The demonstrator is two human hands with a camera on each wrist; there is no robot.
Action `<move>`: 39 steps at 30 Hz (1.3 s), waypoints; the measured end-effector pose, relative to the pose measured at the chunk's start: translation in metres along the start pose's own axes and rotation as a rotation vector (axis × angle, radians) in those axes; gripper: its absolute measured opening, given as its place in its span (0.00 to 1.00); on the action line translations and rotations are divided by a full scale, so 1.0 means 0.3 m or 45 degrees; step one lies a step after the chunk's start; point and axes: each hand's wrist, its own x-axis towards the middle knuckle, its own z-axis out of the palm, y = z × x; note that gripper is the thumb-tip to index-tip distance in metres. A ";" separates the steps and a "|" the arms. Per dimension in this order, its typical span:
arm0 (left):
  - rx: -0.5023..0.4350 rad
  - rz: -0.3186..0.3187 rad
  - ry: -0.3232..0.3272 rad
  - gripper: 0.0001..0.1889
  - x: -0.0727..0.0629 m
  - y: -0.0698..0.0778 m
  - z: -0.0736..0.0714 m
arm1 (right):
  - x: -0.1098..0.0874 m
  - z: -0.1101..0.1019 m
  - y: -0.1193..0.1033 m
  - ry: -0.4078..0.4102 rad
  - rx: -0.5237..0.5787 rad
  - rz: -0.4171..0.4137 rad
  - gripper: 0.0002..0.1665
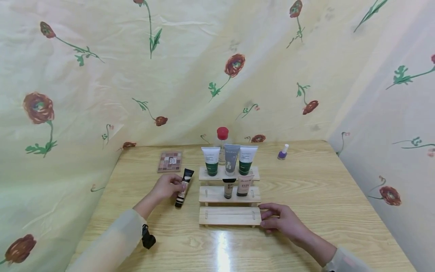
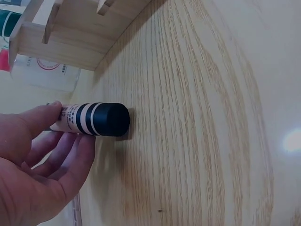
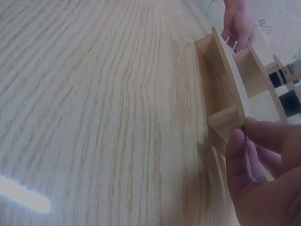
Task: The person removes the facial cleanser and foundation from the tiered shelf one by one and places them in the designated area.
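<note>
My left hand (image 1: 167, 186) pinches a black-and-pink cosmetic tube (image 1: 181, 195) between thumb and fingers, left of a three-step wooden display rack (image 1: 229, 216). In the left wrist view the tube's black striped cap (image 2: 113, 119) points away from the fingers, close to the tabletop. My right hand (image 1: 281, 220) grips the right end of the rack's lowest step; in the right wrist view, thumb and forefinger pinch its corner. On the top step stand two white-and-green tubes (image 1: 211, 160) and a grey tube (image 1: 231, 158). The middle step bears a small black-capped tube (image 1: 229, 190) and a pink tube (image 1: 244, 186).
Behind the rack stands a clear bottle with a red cap (image 1: 222, 133). An eyeshadow palette (image 1: 170, 161) lies at the back left. At the back right is a purple nail polish bottle (image 1: 283, 152) with a white cap. Flowered cloth (image 1: 190, 75) rises behind the wooden table (image 1: 306, 181).
</note>
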 end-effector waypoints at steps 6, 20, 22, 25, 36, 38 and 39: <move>0.038 -0.027 -0.016 0.19 0.005 -0.006 0.005 | 0.000 -0.001 -0.003 -0.004 0.004 -0.003 0.41; 0.061 -0.081 -0.002 0.17 0.004 -0.027 0.024 | -0.001 0.004 -0.011 0.001 0.004 -0.004 0.41; 0.069 -0.076 0.009 0.17 0.000 -0.022 0.020 | -0.002 0.004 -0.011 0.000 0.001 0.000 0.41; 0.109 -0.041 0.070 0.16 -0.007 -0.005 0.009 | -0.004 0.003 -0.009 -0.004 -0.001 0.007 0.41; 0.048 0.401 0.141 0.11 -0.117 0.209 0.062 | -0.006 0.008 -0.012 -0.006 -0.001 0.000 0.41; 0.024 0.460 0.084 0.12 -0.133 0.247 0.091 | -0.005 0.008 -0.012 -0.005 0.001 -0.004 0.41; 0.013 0.482 0.057 0.12 -0.138 0.260 0.106 | -0.004 0.009 -0.012 -0.005 0.002 -0.006 0.41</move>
